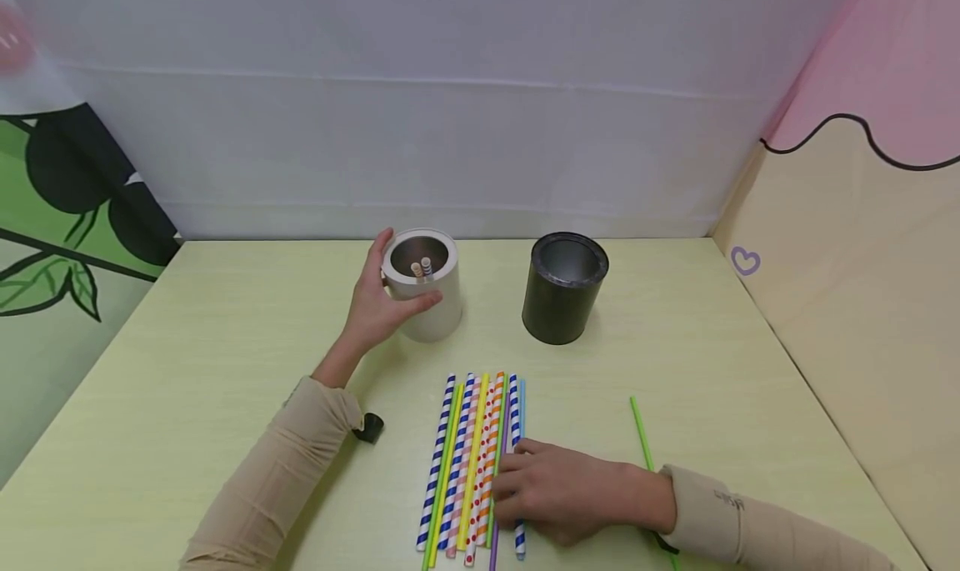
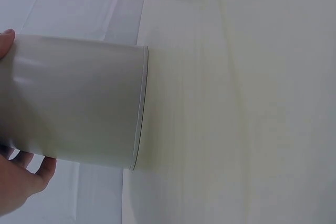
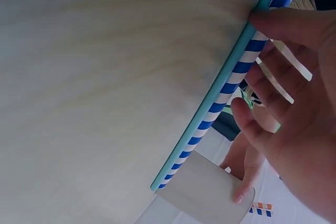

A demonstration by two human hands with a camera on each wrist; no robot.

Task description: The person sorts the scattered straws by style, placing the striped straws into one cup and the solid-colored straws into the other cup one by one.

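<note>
My left hand (image 1: 384, 308) grips a white cylindrical cup (image 1: 435, 308), thumb in front and fingers round its far side. Two striped straws (image 1: 426, 266) stick up inside it. A row of several paper straws (image 1: 468, 471) lies on the table, in stripes, dots and plain colours. Over the row's right side, my right hand (image 1: 558, 489) has its fingers curled. In the right wrist view, its thumb touches a light blue straw (image 3: 210, 98) beside a blue-and-white striped straw (image 3: 226, 90). The index fingertip is hidden behind these two.
A black cup (image 1: 566, 292) stands upright to the right of the white one. A lone green straw (image 1: 642, 433) lies on the right, partly under the right forearm. A white cloth wall (image 1: 450, 154) closes the back, and a printed panel (image 1: 847, 304) borders the right side.
</note>
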